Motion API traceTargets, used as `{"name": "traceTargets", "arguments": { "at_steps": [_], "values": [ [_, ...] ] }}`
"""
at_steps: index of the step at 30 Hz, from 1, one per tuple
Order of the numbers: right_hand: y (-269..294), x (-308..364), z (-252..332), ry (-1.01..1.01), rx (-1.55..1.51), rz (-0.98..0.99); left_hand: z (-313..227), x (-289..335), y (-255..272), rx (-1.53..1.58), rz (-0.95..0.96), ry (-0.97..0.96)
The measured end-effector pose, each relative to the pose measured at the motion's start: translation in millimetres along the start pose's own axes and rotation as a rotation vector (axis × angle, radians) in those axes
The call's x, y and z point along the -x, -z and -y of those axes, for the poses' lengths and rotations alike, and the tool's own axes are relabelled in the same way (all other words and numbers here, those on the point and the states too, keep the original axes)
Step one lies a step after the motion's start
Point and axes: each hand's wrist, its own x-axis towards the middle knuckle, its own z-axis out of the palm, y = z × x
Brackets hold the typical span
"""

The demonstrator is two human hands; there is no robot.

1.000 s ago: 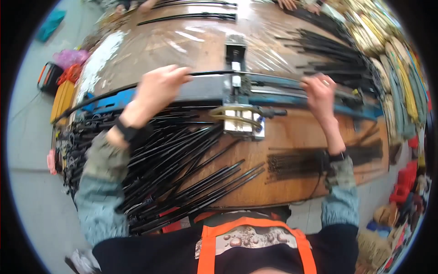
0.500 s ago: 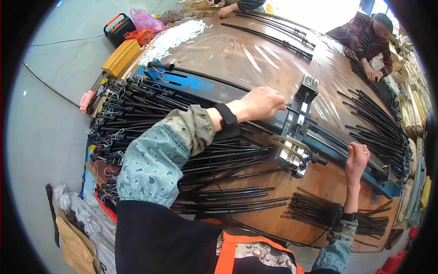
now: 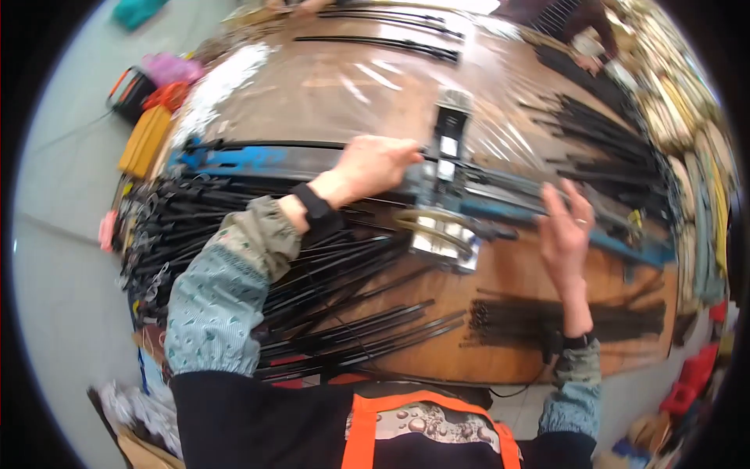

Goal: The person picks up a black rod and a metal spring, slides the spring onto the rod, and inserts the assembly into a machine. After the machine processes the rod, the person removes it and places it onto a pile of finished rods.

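Note:
My left hand (image 3: pixel 376 164) is closed around a long black rod (image 3: pixel 273 144), just left of the upright metal clamp unit (image 3: pixel 444 244). The rod lies lengthwise along a blue metal rail fixture (image 3: pixel 254 158), which crosses the table at a slant. Right of the clamp, my right hand (image 3: pixel 566 234) is raised near the rail with its fingers spread and nothing visible in them. A curved yellowish hose (image 3: pixel 431 227) loops over the clamp's near end. Motion blur softens the fingertips and the rail's right part.
Bundled black rods (image 3: pixel 195 227) cover the left, and loose rods (image 3: pixel 367 324) lie nearer me. Dark thin springs or rods (image 3: pixel 508 320) rest below my right hand. White small parts (image 3: pixel 223 90) lie beside a yellow box (image 3: pixel 144 141). A co-worker's hand (image 3: pixel 587 62) is at far right.
My view has shifted, moving the table left and up in the picture. The right hand's fingers have gone from bunched to spread. My left hand stays on the rod beside the clamp.

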Motion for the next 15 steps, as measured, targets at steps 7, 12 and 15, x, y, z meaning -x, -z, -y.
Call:
{"name": "traceTargets", "arguments": {
  "at_steps": [7, 12, 15],
  "values": [
    [-4, 22, 34, -0.118, -0.251, 0.084, -7, -3, 5, -0.049, 0.044, 0.053],
    [-29, 25, 41, -0.103, -0.567, 0.165, -8, 4, 7, -0.053, 0.019, 0.056],
    [-30, 31, 36, -0.285, -0.799, 0.190, -14, -1, 4, -0.095, -0.047, -0.001]
  ]
}}
